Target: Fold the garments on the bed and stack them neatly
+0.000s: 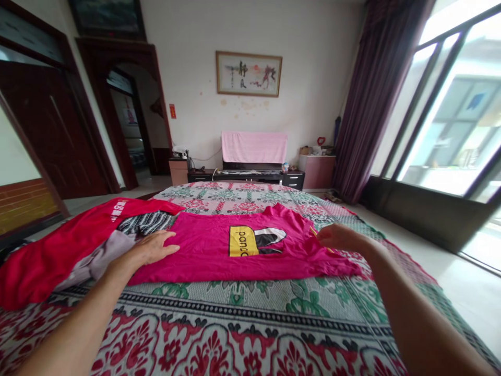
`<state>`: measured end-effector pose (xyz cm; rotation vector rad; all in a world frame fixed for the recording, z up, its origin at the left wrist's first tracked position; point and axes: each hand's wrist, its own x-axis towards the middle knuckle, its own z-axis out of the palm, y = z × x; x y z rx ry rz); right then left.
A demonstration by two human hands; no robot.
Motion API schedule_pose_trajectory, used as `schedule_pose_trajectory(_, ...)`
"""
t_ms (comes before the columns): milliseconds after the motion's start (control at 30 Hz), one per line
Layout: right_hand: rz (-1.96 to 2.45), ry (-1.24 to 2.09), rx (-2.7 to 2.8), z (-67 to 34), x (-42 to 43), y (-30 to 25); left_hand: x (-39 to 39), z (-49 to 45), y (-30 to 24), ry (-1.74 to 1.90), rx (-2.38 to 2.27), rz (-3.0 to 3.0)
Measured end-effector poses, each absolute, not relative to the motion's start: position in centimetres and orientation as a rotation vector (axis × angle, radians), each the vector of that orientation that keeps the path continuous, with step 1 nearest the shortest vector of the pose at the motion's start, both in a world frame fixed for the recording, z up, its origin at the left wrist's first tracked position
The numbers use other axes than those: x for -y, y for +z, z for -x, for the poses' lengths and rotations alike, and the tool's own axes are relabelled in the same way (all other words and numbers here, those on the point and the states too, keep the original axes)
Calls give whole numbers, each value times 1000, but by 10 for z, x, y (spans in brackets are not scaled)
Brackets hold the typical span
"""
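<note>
A bright pink T-shirt (203, 248) lies spread sideways across the bed, its yellow, black and white print (242, 241) facing up. My left hand (156, 247) is over its left end, thumb and fingers apart with nothing between them. At the right end, by the neckline and a bit of yellow trim, is my right hand (340, 237). Its fingers are drawn together at the cloth, and the thumb is hidden. Beside my left hand is a heap of clothes with a red garment (74, 240), a black-and-white patterned cloth (146, 223) and a greyish-mauve garment (104, 253).
A floral bedspread (235, 318) covers the bed beneath everything. Beyond its far edge, a low black cabinet (293, 180) carries a screen draped with a pink towel (254, 147). Purple curtains (368, 104) and a large window (450, 115) are on the right; doorways open on the left.
</note>
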<state>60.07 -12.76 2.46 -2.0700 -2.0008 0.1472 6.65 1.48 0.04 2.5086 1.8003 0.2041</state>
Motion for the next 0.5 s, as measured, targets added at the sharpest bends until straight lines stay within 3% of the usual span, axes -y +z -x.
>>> schedule_pose_trajectory(300, 2321, -46, 2022, -561, 115, 8, -22, -63, -20, 71, -1721, -2543)
schedule_pose_trajectory(500, 2004, -21, 2073, -524, 109, 0, -24, -61, -21, 94, -1707, -2523)
